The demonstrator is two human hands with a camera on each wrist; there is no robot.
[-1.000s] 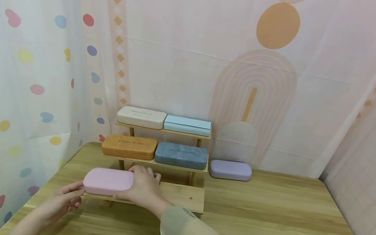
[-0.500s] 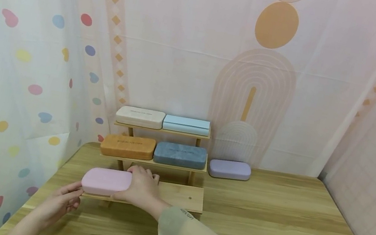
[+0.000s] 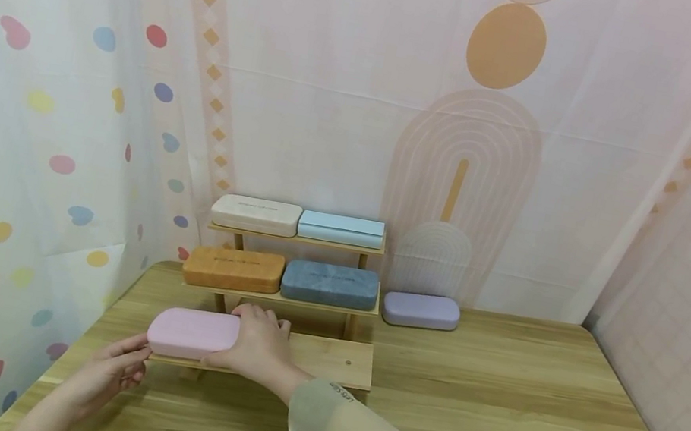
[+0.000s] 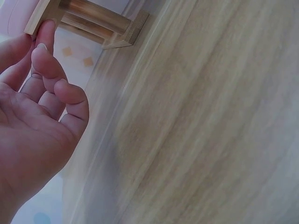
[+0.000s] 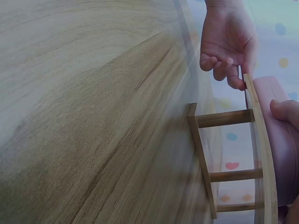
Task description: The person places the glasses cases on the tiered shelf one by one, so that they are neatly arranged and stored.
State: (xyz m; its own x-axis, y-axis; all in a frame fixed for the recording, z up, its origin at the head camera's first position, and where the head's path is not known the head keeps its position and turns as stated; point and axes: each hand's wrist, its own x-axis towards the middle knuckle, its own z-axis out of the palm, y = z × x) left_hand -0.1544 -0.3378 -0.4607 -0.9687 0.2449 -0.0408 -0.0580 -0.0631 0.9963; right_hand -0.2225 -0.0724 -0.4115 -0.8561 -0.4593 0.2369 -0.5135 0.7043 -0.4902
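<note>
A pink glasses case point(image 3: 189, 333) lies on the left part of the lowest step of a three-step wooden display stand point(image 3: 330, 361). My right hand point(image 3: 262, 347) grips the case's right end, thumb along the front and fingers behind. At the step's left end, my left hand point(image 3: 105, 373) pinches the board's edge between thumb and index finger, beside the case. In the left wrist view that hand's other fingers curl loosely below the board point(image 4: 43, 16). The right wrist view shows the stand's legs point(image 5: 236, 175) under the step and the pink case point(image 5: 282, 154) on it.
An orange case point(image 3: 233, 269) and a blue-grey case point(image 3: 330, 284) fill the middle step. On the top step are a cream case point(image 3: 256, 215) and a light blue case point(image 3: 341, 229). A lilac case point(image 3: 421, 311) stands on the table point(image 3: 514, 399) to the right.
The whole scene shifts slightly left as the head camera turns a little. Both hands keep their places on the pink case and the stand.
</note>
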